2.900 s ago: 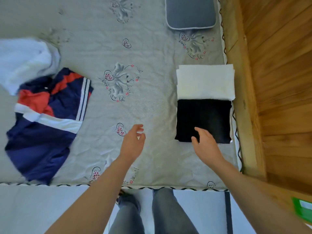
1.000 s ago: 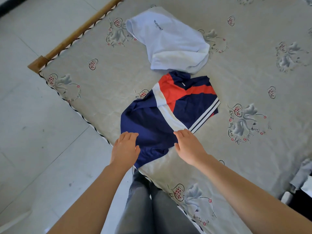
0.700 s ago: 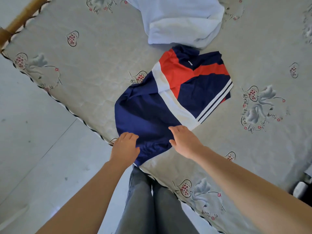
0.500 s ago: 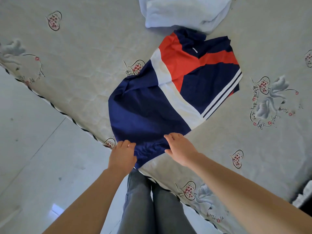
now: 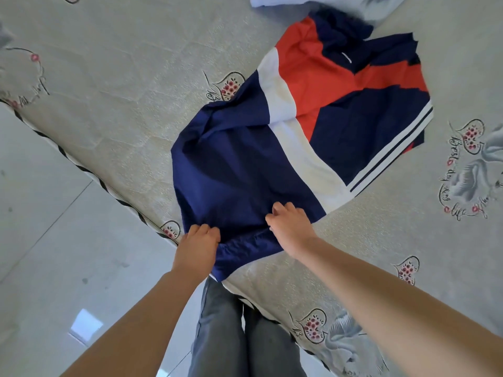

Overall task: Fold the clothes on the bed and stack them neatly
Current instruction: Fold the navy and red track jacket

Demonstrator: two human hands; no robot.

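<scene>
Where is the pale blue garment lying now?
The pale blue garment lies at the top edge of the head view, just beyond the navy, red and white jacket.

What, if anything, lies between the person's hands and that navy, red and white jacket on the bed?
Nothing visible. The left hand and the right hand both already grip the jacket at its near hem, by the bed's edge. The pale garment lies beyond the jacket's far end.

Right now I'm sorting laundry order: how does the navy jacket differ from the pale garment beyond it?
The navy jacket has navy, red and white panels; the pale garment is plain and light. The jacket lies nearly whole in view at the bed's near edge; the pale garment is cut off at the top. Left hand and right hand grip the jacket's hem; nothing touches the pale garment. Both lie unfolded on the mattress.
</scene>
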